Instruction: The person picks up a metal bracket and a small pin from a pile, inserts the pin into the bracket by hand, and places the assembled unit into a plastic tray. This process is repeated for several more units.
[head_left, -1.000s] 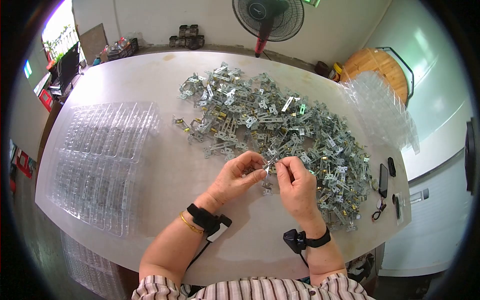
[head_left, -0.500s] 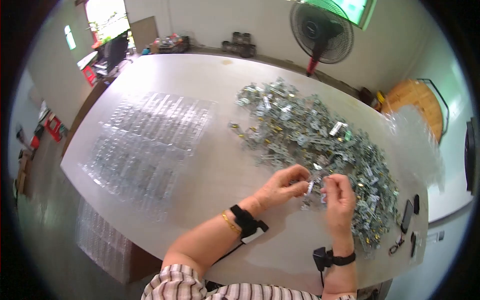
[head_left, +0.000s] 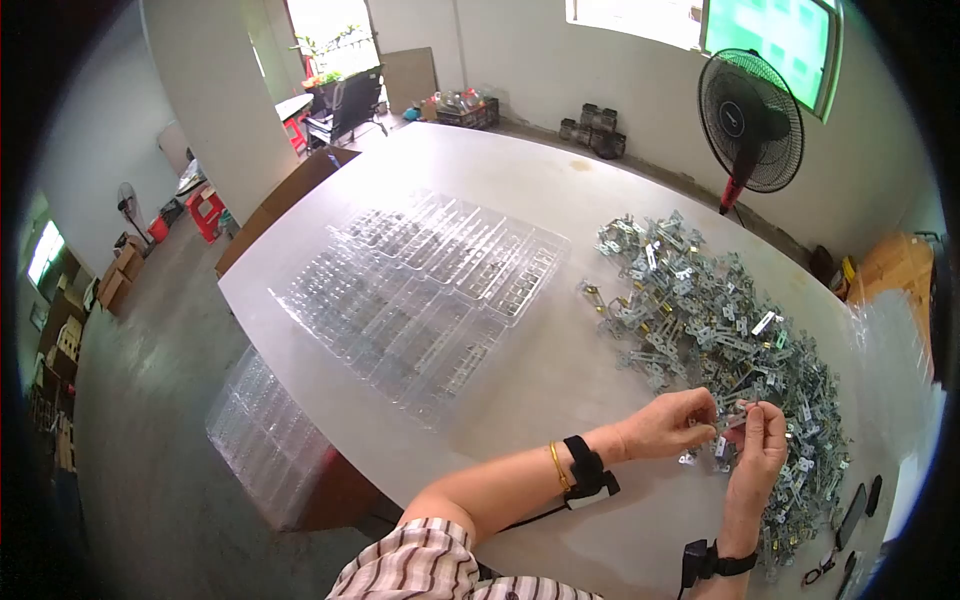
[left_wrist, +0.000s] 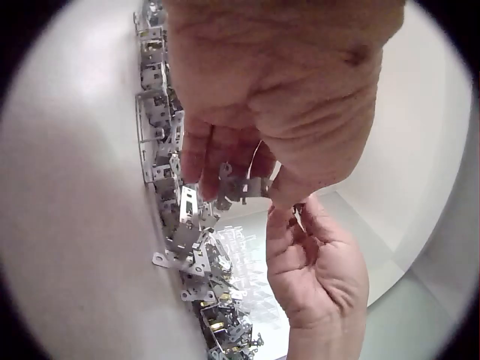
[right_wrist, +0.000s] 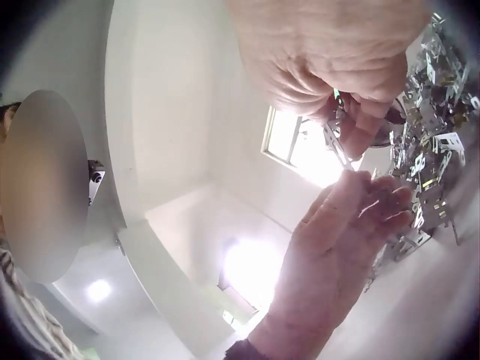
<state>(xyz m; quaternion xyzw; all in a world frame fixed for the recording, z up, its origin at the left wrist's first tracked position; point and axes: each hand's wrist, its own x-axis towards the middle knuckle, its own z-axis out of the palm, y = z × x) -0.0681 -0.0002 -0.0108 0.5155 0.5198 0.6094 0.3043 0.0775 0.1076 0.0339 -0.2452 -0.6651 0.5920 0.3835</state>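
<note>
In front of the person, both hands meet over the near edge of a heap of small metal brackets [head_left: 690,290]. The left hand [head_left: 665,425] pinches a thin silvery metal bracket [left_wrist: 241,187] between thumb and fingers, its end near the right fingertips. Thumb and forefinger of the right hand [head_left: 757,462] pinch a small metal strip [right_wrist: 337,146], which points toward the left fingertips in the right wrist view. Curled fingers partly hide both pieces. Below the left hand, more loose brackets [left_wrist: 187,217] lie at the edge of the heap.
Clear plastic trays [head_left: 440,285] with rows of compartments lie left on the white table [head_left: 540,400]. More clear trays [head_left: 265,430] are stacked below its left edge. Clear plastic sheets [head_left: 890,330], a phone [head_left: 851,514] and a standing fan [head_left: 750,120] are to the right.
The head view has swung left, so table, trays and hands appear farther right. Both hands stay close together at the heap, still pinching metal pieces.
</note>
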